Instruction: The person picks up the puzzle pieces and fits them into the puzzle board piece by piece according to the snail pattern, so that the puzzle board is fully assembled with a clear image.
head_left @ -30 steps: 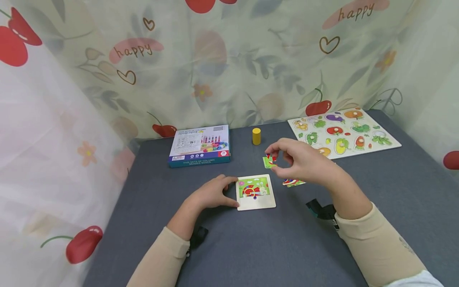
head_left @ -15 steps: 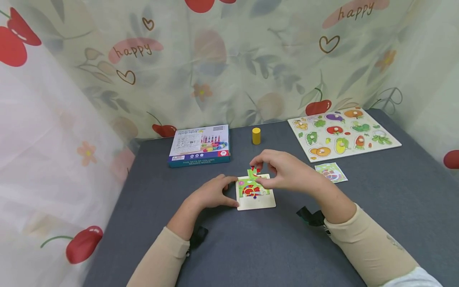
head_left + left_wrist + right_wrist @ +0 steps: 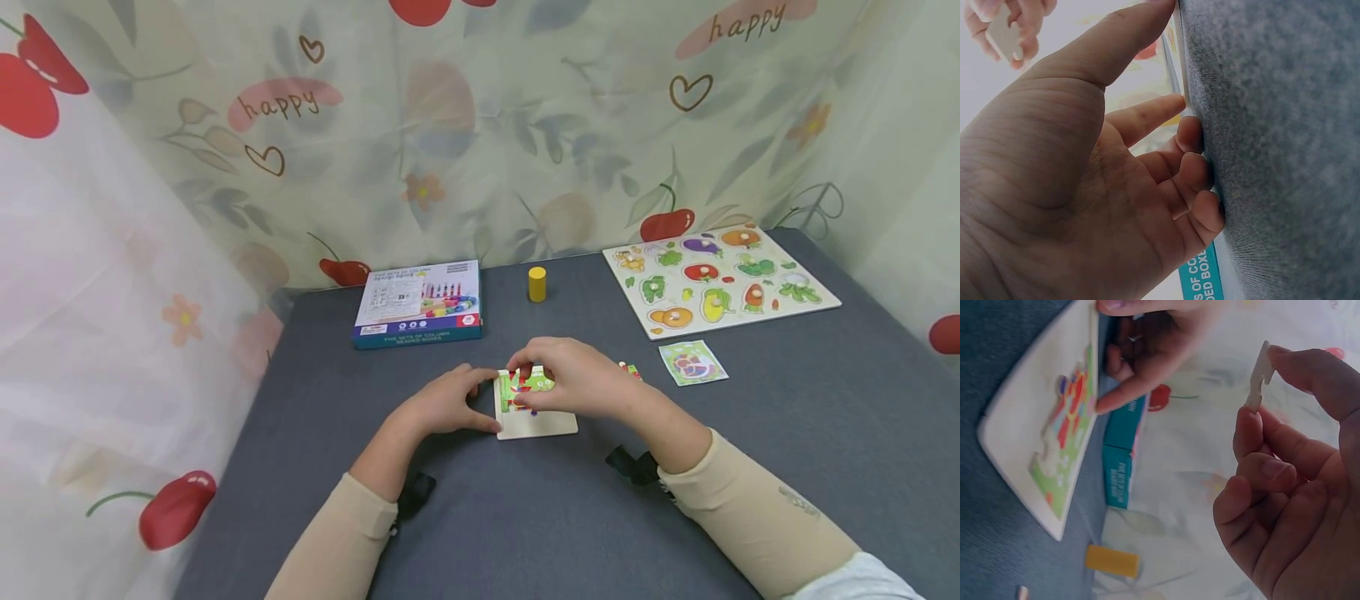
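Observation:
A small wooden puzzle board [image 3: 537, 426] with a green and red picture lies flat on the grey table. My left hand [image 3: 480, 404] rests on the table at the board's left edge, thumb and index finger straight against that edge [image 3: 1180, 100]. My right hand [image 3: 525, 375] hovers just over the board's far part and pinches a jigsaw piece [image 3: 1259, 376] between thumb and fingers. In the right wrist view the board [image 3: 1029, 434] shows an empty notch in its picture, and the piece is held apart from it.
A blue box [image 3: 418, 304] lies at the back left and a yellow cylinder [image 3: 536, 283] stands behind the board. A vegetable peg puzzle [image 3: 813, 304] lies at the back right, with a small picture card [image 3: 692, 362] before it. A loose piece [image 3: 630, 369] lies beside my right wrist.
My right hand carried the jigsaw piece from the back right, leftward and down over the board. The picture card came into view. My left hand stayed put.

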Tool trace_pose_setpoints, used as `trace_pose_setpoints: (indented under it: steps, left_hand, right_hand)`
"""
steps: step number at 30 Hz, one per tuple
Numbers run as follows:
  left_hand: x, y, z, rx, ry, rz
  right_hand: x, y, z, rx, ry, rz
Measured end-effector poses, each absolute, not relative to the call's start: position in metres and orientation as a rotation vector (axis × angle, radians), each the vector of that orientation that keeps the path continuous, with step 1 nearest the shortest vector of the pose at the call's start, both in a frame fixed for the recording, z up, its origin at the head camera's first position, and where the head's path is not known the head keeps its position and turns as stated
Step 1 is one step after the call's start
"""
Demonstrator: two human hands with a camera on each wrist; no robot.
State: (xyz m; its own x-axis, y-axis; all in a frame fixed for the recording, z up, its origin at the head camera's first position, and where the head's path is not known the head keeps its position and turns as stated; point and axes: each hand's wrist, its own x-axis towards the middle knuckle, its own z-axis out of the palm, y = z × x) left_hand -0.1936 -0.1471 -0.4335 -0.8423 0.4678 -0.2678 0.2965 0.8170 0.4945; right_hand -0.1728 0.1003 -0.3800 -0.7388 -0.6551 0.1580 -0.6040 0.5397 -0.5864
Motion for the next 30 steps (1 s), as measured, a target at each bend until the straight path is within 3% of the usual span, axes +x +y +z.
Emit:
trace_pose_setpoints:
  steps: [30]
  left_hand:
    - [-0.192,-0.148,-0.433,0.613,2.620,0.652]
  right_hand:
    - [-0.189,0.085,-0.438,-1.024,2.648,-0.780]
